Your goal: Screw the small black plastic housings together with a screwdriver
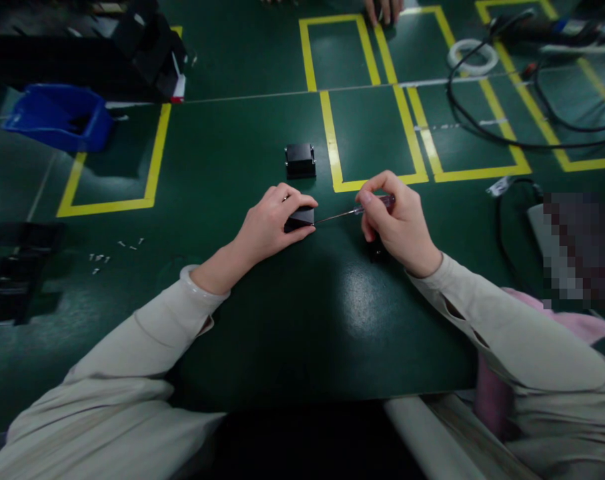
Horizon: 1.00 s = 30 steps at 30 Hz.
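Observation:
My left hand (275, 217) is closed around a small black block (301, 217), pressing it to the green table with thumb and fingers. In my right hand (392, 220) is a screwdriver (357, 210) with a clear handle. Its thin shaft points left, and the tip meets the right end of the block near a screw. A second black block (300, 161) with small metal screws at its sides stands just beyond my left hand. Under my right hand lies another small black piece (376, 251), partly hidden.
Several loose screws (99, 258) lie at left, near dark black parts (15, 267). A blue bin (57, 119) stands at the back left. Black cables (455, 100) and a white tape ring (472, 57) are at the back right. Another person's hand (384, 10) shows at the far edge.

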Motion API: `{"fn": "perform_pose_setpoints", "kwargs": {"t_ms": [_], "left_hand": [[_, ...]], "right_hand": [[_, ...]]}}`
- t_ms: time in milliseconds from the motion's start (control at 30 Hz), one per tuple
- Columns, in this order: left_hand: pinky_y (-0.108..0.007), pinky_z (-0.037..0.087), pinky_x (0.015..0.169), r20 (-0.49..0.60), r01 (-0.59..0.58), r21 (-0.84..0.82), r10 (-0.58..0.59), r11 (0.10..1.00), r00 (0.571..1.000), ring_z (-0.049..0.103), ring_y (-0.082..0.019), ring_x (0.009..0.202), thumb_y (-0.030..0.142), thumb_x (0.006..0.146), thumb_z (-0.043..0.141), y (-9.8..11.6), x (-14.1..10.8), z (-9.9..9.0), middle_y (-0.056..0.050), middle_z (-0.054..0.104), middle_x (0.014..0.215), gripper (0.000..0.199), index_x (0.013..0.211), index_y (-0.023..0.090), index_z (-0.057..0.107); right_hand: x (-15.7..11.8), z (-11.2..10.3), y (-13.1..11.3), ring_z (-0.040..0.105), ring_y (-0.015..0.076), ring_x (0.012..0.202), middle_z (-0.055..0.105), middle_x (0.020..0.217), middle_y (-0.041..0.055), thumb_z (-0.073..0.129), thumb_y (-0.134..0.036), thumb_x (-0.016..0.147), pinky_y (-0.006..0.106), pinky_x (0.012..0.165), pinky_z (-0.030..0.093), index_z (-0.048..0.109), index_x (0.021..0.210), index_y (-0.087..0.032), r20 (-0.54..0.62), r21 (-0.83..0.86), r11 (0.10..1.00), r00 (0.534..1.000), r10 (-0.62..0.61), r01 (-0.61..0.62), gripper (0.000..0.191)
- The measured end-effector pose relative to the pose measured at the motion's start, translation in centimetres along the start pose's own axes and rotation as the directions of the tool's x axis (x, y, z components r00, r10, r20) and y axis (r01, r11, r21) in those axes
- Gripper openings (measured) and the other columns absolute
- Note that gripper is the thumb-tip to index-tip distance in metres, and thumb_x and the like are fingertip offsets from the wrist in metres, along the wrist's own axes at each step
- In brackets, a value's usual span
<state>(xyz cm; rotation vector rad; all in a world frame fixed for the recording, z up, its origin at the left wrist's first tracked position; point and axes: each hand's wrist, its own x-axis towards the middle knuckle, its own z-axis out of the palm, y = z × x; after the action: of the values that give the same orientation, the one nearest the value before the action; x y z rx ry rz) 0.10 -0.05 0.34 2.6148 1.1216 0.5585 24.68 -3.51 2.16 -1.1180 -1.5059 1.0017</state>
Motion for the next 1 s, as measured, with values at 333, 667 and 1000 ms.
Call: {"fn": "perform_pose_setpoints", "kwargs": {"t_ms": [333, 667, 1000], "left_hand": [[-0.041, 0.050, 0.093, -0.009, -0.012, 0.016, 0.012, 1.000, 1.000, 0.057, -0.026, 0.111, 0.036, 0.093, 0.066, -0.14, 0.03, 0.12, -0.009, 0.059, 0.119, 0.037, 0.127, 0.023, 0.058], [-0.042, 0.050, 0.093, -0.007, -0.003, 0.002, 0.003, 1.000, 1.000, 0.057, -0.026, 0.111, 0.035, 0.093, 0.065, -0.06, 0.00, 0.06, -0.008, 0.060, 0.119, 0.036, 0.126, 0.024, 0.058], [-0.042, 0.051, 0.093, 0.002, 0.009, 0.005, -0.009, 1.000, 1.000, 0.057, -0.026, 0.112, 0.034, 0.093, 0.066, 0.03, 0.04, -0.06, -0.008, 0.060, 0.120, 0.035, 0.126, 0.024, 0.058]], "right_hand": [[0.07, -0.08, 0.10, 0.046, 0.0082, 0.034, 0.045, 0.044, -0.0102, 0.059, -0.045, 0.097, 0.024, 0.035, 0.028, 0.051, 0.086, -0.024, 0.020, 0.016, 1.000, 1.000, 0.017, -0.017, 0.025], [0.04, 0.07, 0.29, 0.049, 0.0078, 0.037, 0.047, 0.051, -0.0104, 0.061, -0.031, 0.095, 0.023, 0.036, 0.033, 0.050, 0.094, -0.024, 0.012, 0.069, 0.998, 1.000, 0.005, -0.006, 0.014], [0.01, 0.08, 0.39, 0.048, 0.0072, 0.036, 0.045, 0.049, -0.0112, 0.060, -0.040, 0.097, 0.024, 0.035, 0.031, 0.050, 0.094, -0.025, 0.002, 0.041, 0.999, 1.000, -0.025, 0.025, 0.019]]}}
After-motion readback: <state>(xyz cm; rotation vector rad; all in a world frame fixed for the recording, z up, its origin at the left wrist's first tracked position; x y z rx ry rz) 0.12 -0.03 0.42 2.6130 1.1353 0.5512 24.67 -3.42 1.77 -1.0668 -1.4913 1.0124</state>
